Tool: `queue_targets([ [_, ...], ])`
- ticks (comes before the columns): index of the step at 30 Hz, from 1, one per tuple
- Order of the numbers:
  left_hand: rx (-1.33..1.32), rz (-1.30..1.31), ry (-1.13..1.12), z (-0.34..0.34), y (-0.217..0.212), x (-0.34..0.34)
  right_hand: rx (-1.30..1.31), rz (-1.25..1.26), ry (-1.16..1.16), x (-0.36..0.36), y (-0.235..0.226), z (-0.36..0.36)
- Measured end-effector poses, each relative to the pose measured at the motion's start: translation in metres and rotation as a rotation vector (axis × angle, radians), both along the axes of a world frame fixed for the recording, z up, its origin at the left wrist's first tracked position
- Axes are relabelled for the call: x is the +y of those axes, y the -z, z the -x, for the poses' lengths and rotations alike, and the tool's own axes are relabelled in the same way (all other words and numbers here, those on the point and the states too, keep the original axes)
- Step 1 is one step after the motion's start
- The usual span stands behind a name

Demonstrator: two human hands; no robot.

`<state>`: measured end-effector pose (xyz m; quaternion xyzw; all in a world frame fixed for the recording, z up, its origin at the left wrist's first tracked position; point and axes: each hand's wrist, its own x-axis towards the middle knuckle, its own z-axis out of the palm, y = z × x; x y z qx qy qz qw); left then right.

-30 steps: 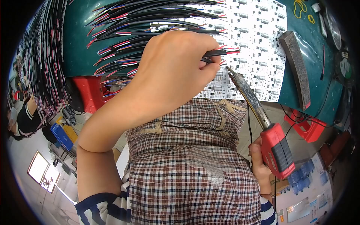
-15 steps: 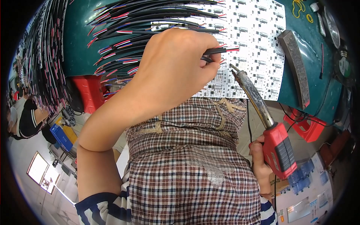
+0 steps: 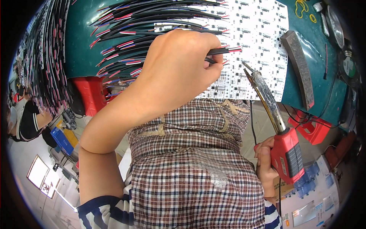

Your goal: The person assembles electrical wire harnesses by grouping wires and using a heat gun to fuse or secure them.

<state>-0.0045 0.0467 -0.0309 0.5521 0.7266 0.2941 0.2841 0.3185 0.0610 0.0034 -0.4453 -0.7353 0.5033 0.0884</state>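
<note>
My left hand [image 3: 187, 65] is closed on black cables [image 3: 223, 50] whose stripped ends, with red, white and black wires, stick out to the right past the fingertips. Beneath that hand lies a white panel of circuit boards [image 3: 259, 45] with rows of small parts. My right hand [image 3: 265, 160] grips a soldering gun [image 3: 288, 158] with a red and black body. Its long metal barrel slants up and left, and the tip hovers over the panel, apart from the cable ends. Several black cables [image 3: 129, 47] lie side by side, partly over the panel, left of my left hand.
A dark bar-shaped block [image 3: 299, 68] lies right of the panel on the green table [image 3: 82, 38]. Yellow rubber bands [image 3: 312, 18] sit at the far right. A thick bunch of cables [image 3: 45, 57] hangs at the left. Red stools [image 3: 89, 95] stand below the table edge.
The soldering gun in my right hand has shifted a little to the right, its tip now farther from the cable ends. My left hand has hardly moved.
</note>
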Motion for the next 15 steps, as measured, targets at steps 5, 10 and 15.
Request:
queue_targets([
  [5, -0.116, 0.088, -0.032, -0.001, -0.013, 0.004, 0.07, 0.009, 0.088, -0.002, 0.002, 0.005],
  [10, -0.062, 0.086, 0.018, 0.006, -0.01, 0.001, 0.052, 0.003, 0.127, -0.005, -0.004, 0.009],
  [15, 0.327, -0.33, -0.003, 0.004, -0.014, 0.001, -0.004, -0.012, 0.078, -0.005, -0.002, 0.0],
])
